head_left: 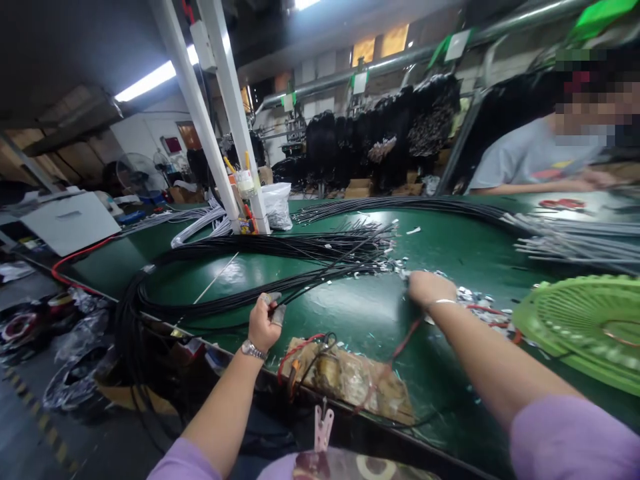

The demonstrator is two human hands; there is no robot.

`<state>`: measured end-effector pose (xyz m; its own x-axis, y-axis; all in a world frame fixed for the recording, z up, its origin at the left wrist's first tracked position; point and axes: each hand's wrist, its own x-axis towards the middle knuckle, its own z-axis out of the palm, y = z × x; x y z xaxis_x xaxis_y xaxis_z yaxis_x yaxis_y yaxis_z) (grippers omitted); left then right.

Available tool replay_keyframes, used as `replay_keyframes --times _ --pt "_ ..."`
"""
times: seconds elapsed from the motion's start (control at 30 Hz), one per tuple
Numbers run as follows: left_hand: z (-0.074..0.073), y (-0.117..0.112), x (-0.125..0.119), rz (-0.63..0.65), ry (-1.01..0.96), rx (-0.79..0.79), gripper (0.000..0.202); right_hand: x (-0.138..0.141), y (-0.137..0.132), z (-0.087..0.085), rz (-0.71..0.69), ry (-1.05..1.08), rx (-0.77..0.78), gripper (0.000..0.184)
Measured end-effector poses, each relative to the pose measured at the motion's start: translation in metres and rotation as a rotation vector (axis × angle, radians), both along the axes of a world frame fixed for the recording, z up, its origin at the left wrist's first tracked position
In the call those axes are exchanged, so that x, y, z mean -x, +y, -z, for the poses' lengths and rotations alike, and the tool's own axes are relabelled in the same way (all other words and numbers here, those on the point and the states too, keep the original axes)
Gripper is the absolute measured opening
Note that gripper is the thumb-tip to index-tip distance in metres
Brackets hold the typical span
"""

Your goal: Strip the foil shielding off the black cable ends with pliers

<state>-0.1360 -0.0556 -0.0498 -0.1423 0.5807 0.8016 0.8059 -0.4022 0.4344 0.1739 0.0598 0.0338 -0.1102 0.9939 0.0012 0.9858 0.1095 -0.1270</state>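
Fingers [271,301] of the left hand [264,325] are pinching a cable [210,309] at centre frame on the surface [350,313]; the right hand [429,288] is resting on scraps [473,295], its grip hidden. Pinching near the end seems steadiest.

Tabletop [350,313] glossy green, smooth. Black cables [225,250] in sleek plastic sheathing. Metal watch [251,349] on my left wrist, shiny. Green grille [585,327], ribbed plastic.

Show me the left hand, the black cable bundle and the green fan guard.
left hand [263,325]: head view, back of the hand.
black cable bundle [280,245]: head view, far run of the loop.
green fan guard [585,320]: head view, ribbed face.
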Motion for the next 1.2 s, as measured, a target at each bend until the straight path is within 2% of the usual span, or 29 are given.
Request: replay_keyframes --times 0.07,0.1,0.23,0.27,0.3,0.37,0.5,0.57,0.67,0.77,0.83,0.93,1.0,1.13,1.2 --pt "-0.002 0.001 0.000 0.014 0.012 0.011 0.019 -0.011 -0.019 0.000 0.039 -0.007 0.031 0.028" --pt "-0.003 0.001 0.001 0.020 0.019 0.017 0.019 -0.008 -0.032 0.004 0.009 0.009 0.047 0.026" --pt "-0.007 -0.002 0.003 0.025 0.047 0.053 0.020 0.015 -0.079 0.034 -0.162 0.133 0.101 0.011" --pt "-0.007 -0.003 0.004 0.024 0.061 0.056 0.020 0.014 -0.083 0.040 -0.149 0.246 0.084 0.010" --pt "-0.008 -0.003 0.005 0.030 0.083 0.057 0.019 0.009 -0.083 0.044 -0.086 0.366 0.055 0.011" --pt "-0.010 -0.004 0.007 0.033 0.129 0.058 0.019 -0.013 -0.074 0.046 0.030 0.427 0.009 0.016" --pt "-0.024 -0.002 0.002 -0.008 0.282 0.171 0.024 -0.056 -0.047 0.039 0.155 0.606 -0.062 0.011" --pt "-0.039 0.000 -0.012 -0.044 0.360 0.269 0.028 -0.059 -0.039 0.041 0.170 0.750 -0.077 0.010" --pt "-0.068 0.007 -0.049 -0.058 0.445 0.463 0.034 -0.048 -0.039 0.049 0.157 1.016 -0.043 0.007" --pt "-0.093 0.017 -0.100 0.077 0.501 0.637 0.027 -0.037 -0.049 0.057 0.128 1.270 0.032 0.003" --pt "-0.101 0.028 -0.134 0.193 0.493 0.724 0.026 -0.036 -0.056 0.059 0.113 1.395 0.073 0.007" --pt "-0.098 0.047 -0.171 0.350 0.468 0.795 0.023 -0.040 -0.064 0.058 0.093 1.521 0.117 0.009" --pt "-0.090 0.059 -0.184 0.426 0.412 0.868 0.021 -0.043 -0.066 0.056 0.088 1.580 0.127 0.011" --pt "-0.072 0.068 -0.187 0.487 0.159 1.115 0.025 -0.043 -0.067 0.053 0.106 1.779 0.185 0.020" --pt "-0.068 0.067 -0.184 0.502 0.110 1.199 0.027 -0.041 -0.068 0.053 0.124 1.862 0.228 0.024"
